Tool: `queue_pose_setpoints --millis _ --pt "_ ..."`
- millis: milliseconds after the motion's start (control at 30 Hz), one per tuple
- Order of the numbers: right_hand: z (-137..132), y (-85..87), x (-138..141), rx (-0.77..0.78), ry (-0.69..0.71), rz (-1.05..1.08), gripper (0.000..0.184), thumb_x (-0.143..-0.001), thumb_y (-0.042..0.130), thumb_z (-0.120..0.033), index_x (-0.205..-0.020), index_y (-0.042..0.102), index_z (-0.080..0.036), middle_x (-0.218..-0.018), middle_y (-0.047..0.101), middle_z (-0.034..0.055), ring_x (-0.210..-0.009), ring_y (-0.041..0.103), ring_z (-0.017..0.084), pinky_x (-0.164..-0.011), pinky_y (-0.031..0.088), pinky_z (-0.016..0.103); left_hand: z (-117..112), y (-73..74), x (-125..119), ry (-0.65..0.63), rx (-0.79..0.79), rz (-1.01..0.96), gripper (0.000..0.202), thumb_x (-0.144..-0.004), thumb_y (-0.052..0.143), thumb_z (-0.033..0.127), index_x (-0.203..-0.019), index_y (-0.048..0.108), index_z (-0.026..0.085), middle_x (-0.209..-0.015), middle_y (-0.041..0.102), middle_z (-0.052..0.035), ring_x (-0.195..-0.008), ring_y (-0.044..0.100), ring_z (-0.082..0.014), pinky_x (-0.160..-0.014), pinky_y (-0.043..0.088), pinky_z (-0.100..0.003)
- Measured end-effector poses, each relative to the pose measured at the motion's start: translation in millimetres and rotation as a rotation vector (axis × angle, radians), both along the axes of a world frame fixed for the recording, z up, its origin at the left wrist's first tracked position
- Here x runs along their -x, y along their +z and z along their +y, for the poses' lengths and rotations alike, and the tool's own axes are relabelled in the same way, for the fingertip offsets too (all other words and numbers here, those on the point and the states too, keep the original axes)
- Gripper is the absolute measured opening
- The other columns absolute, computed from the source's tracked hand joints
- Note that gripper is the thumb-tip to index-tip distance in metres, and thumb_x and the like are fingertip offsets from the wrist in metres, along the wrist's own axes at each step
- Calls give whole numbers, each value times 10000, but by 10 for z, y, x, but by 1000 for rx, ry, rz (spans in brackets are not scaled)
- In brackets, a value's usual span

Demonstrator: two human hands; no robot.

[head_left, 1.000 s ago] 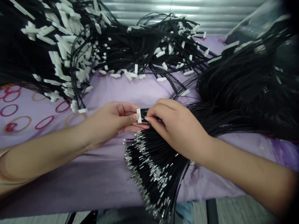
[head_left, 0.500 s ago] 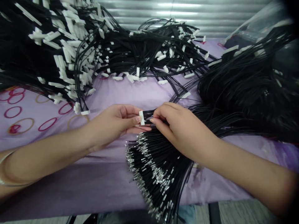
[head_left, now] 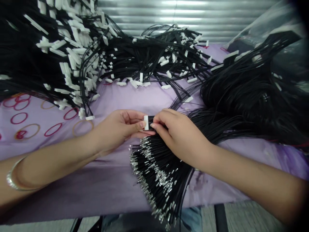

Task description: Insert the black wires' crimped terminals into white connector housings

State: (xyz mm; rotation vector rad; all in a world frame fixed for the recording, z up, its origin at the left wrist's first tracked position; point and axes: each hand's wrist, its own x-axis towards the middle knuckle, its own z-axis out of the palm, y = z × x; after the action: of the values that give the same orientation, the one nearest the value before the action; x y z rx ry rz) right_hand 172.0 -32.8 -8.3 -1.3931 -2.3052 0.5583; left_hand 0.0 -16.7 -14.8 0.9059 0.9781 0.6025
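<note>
A small white connector housing is pinched between the thumb and fingers of my left hand. Black wires enter its right side. Just to the right, my right hand is closed, thumb against forefinger, on a black wire close to the housing; its tip is hidden. Below both hands a fanned bundle of black wires lies on the purple cloth, its many silver crimped terminals pointing left and down over the table's front edge.
White-ended wire harnesses are heaped at the left, with more harnesses along the back. A thick pile of black wires fills the right. Red and tan rubber bands lie at left on the purple cloth. Behind are metal slats.
My right hand has moved slightly left, closer to the white connector housing. The left hand keeps its pinch, and the housing is turned a little more toward the camera.
</note>
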Motion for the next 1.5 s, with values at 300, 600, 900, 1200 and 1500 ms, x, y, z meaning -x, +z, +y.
queue_pose_setpoints --millis 300,600,900,1200,1500 --pt "-18 146 -182 -511 181 -34 148 -858 477 -131 -878 617 -89 -894 586 86 -847 504 182 -760 421 315 37 91 25 33 -144 -60 407 -781 620 193 -1171 520 251 -769 696 10 -741 686 -96 -723 557 -173" --pt "-199 158 -144 -388 329 -371 174 -840 456 -73 -902 616 -104 -864 592 89 -817 532 206 -733 463 343 69 330 43 -23 -609 369 298 -756 623 218 -1049 626 163 -853 691 -26 -763 632 -72 -742 505 -169" --pt "-175 60 -100 -213 168 -301 284 -920 368 -192 -1060 586 -77 -979 577 119 -979 508 229 -870 426 380 127 286 47 -37 -984 682 246 -813 541 353 -925 651 163 -897 663 -50 -817 586 -106 -740 454 -190" --pt "17 215 -255 45 456 -99 179 -872 497 -203 -792 644 -137 -818 589 32 -779 524 115 -780 418 276 53 246 -79 39 -696 331 155 -841 508 289 -820 521 135 -691 546 18 -667 542 -45 -677 453 -152" --pt "-10 115 -182 -153 289 -141 293 -903 444 -257 -1083 608 -93 -1123 572 131 -1052 522 202 -920 437 373 113 198 -50 30 -637 309 168 -836 517 297 -802 548 136 -705 586 3 -661 543 -57 -676 453 -168"
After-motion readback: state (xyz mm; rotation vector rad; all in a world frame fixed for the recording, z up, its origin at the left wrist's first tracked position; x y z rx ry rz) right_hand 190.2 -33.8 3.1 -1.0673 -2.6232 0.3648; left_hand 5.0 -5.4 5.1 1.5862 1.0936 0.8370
